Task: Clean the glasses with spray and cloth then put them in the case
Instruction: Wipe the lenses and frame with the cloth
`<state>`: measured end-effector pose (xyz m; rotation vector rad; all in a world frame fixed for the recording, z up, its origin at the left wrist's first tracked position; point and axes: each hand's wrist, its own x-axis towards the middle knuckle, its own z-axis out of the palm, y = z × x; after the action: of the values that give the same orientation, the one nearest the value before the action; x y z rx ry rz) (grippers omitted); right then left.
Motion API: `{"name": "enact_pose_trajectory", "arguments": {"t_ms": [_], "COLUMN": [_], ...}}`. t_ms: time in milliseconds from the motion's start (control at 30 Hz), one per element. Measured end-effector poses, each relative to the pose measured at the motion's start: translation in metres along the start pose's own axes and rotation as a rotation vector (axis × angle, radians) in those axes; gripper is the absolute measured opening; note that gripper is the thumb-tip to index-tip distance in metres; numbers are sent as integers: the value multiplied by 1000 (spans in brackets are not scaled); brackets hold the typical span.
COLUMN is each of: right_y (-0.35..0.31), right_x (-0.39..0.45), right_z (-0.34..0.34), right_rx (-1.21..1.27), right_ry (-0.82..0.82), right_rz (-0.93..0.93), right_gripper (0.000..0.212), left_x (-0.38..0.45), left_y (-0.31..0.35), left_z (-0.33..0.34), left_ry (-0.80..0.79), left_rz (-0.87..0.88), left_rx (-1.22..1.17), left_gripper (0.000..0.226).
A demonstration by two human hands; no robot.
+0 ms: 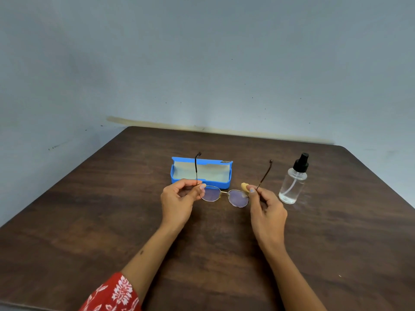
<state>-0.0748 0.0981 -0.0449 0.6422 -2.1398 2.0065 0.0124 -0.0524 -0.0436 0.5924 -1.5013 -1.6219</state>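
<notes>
Thin metal-framed glasses (224,195) with round lenses hang above the table, temples unfolded and pointing away from me. My left hand (179,200) pinches the left hinge, and my right hand (266,209) pinches the right hinge. Behind the glasses lies an open blue case (201,172) with a pale lining. A small yellow cloth (244,186) peeks out behind the right lens, mostly hidden. A clear spray bottle (293,181) with a black pump stands upright to the right of my right hand.
The dark wooden table (112,221) stands against a blue-grey wall (202,63). Its back edge runs just behind the case, and its right corner lies beyond the bottle.
</notes>
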Motion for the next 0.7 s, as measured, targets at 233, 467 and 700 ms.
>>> {"name": "enact_pose_trajectory", "arguments": {"t_ms": [233,467,700], "right_y": [-6,-5,1], "right_x": [2,5,10], "right_z": [-3,-8,-7], "right_rx": [49,106,198], "right_ry": [26,91,114], "right_rz": [9,63,148], "right_gripper": [14,12,15], "left_x": [1,4,12], "left_y": [7,14,18], "left_z": [0,-6,-9], "left_ry": [-69,-267,-408], "left_rz": [-89,-212,-295], "left_rx": [-79,-135,-87], "left_gripper": [13,12,12]}}
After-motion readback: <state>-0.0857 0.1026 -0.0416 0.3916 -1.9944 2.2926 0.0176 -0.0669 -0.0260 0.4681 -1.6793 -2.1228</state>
